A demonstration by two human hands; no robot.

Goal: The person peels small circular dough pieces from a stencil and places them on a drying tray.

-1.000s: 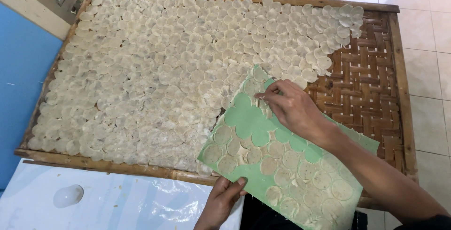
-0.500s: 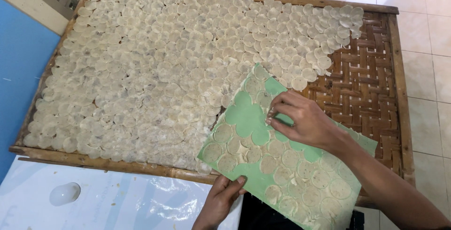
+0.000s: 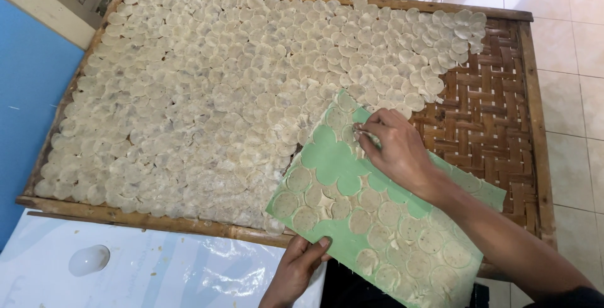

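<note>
Since a second ago the right hand (image 3: 395, 151) has slid a little down and right along the green board (image 3: 333, 163), from its top corner toward its middle. Fingers bent, tips pinched narrow on one pale round cracker disc (image 3: 350, 134) lying on the board's upper part. Left hand (image 3: 301, 269) grips the board's lower edge, thumb on top, fingers curled under out of sight. Board tilted, its upper corner lying over the woven bamboo tray (image 3: 487, 103), its lower end off the tray's near rim. Board carries more discs, thick toward its lower right, bare green patches just left of the right hand. Tray left of the board packed with overlapping discs (image 3: 207, 88); bare weave right of it. White plastic sheet (image 3: 157, 270) below the board's left.
</note>
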